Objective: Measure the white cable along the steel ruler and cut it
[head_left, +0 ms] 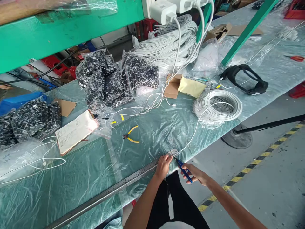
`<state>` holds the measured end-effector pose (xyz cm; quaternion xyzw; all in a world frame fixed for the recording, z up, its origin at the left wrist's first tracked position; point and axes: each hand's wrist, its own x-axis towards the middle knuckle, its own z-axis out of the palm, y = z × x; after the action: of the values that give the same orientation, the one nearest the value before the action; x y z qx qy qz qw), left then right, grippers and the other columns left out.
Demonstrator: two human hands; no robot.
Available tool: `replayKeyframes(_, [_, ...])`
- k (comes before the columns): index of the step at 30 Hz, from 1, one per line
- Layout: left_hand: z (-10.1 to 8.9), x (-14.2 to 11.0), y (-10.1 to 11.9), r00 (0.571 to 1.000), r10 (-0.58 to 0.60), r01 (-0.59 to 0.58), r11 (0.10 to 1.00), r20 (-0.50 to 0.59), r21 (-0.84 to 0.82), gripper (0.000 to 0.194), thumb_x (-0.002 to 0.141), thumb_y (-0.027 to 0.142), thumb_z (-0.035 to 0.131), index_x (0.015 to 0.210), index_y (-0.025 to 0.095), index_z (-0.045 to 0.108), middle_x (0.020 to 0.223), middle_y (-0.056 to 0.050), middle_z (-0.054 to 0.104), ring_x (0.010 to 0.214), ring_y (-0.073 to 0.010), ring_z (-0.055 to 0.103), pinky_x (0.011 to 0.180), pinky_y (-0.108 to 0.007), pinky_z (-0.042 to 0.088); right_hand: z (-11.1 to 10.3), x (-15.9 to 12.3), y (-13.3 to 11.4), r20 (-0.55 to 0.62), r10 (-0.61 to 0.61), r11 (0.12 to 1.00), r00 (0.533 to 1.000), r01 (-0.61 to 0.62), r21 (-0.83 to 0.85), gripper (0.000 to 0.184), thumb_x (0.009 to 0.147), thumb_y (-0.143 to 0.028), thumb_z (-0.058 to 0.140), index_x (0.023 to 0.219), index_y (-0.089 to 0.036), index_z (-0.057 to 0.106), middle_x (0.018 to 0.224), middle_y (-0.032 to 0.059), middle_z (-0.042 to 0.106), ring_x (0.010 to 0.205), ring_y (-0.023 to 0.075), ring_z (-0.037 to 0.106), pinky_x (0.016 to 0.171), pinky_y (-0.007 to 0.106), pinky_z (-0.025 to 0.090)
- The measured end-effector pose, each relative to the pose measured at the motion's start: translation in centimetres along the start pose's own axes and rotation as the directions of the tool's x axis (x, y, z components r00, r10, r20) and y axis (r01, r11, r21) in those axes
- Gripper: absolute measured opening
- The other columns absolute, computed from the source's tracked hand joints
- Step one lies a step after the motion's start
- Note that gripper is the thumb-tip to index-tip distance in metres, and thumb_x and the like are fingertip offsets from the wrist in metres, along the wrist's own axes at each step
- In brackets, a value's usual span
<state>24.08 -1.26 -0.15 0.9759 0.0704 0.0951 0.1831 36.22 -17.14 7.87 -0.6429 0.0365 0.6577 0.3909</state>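
Observation:
My left hand (163, 166) is closed near the right end of a long steel ruler (140, 171), its fingers pinching a white cable (190, 140) against it. From there the cable runs up to a large coil (224, 105) on the bench. Blue-handled cutters (187, 174) are in my right hand (195, 174), with their jaws at the cable right beside my left fingertips. Whether the jaws touch the cable is too small to tell. A second pair of cutters with yellow handles (131, 137) lies spread on the bench, up and left of my hands.
Plastic film covers the green bench (95, 168). Bags of black-and-white parts (107, 79), an open notebook (76, 132), a small cardboard box (172, 86) and a black frame (245, 79) lie on it. White cords hang from chargers (163, 12) on a green beam (71, 31).

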Motion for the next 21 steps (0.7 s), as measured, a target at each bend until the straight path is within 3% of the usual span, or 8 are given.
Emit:
replayKeyframes(11, [0.5,-0.2,-0.5,0.998,0.055,-0.054,0.998,-0.032,0.021,0.035,0.094,0.01,0.031,0.116,0.016,0.057,0.091,-0.009,0.063,0.076,-0.0188,0.059,0.067,-0.032,0.052,-1.1,1.0,-0.7,0.045,0.066,0.996,0.997,-0.063,-0.066,0.037,0.082,-0.051,0.048,0.098,-0.017,0.051,0.103,0.0123,0.059,0.085,0.0192,0.06,0.07,0.032,0.054])
replayKeyframes(21, [1.1,0.1,-1.1,0.995,0.045,-0.041,0.998,-0.084,0.049,0.027,0.092,0.01,0.044,0.115,0.017,0.056,0.09,-0.006,0.064,0.07,-0.0169,0.055,0.065,-0.029,0.046,-1.8,1.9,-3.2,0.038,0.215,0.971,0.976,-0.209,-0.12,0.029,0.086,-0.043,0.042,0.095,-0.018,0.052,0.108,0.0125,0.057,0.091,0.0193,0.058,0.075,0.032,0.052])
